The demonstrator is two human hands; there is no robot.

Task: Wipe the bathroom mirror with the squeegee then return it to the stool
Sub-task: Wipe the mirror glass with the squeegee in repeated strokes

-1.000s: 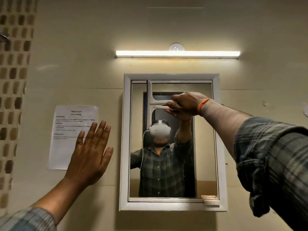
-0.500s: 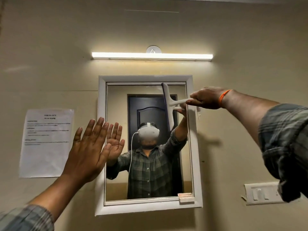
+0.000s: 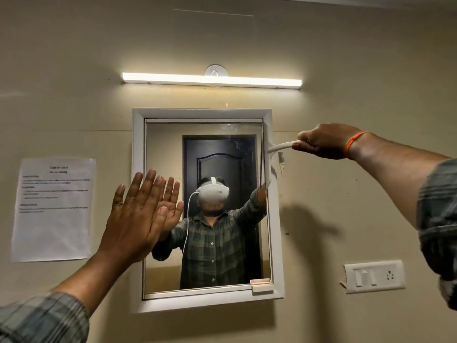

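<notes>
Up high, the right hand [image 3: 324, 141] grips the white squeegee [image 3: 270, 157] by its handle, fingers closed around it, its blade upright against the mirror's [image 3: 205, 206] right edge. Lower left, the left hand [image 3: 136, 219] is raised with fingers spread open, holding nothing.

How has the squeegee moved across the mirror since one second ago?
Yes. The squeegee went sideways from the mirror's left edge to the right side of the mirror frame, its blade now at the right edge of the glass, gripped by the right hand.
</notes>
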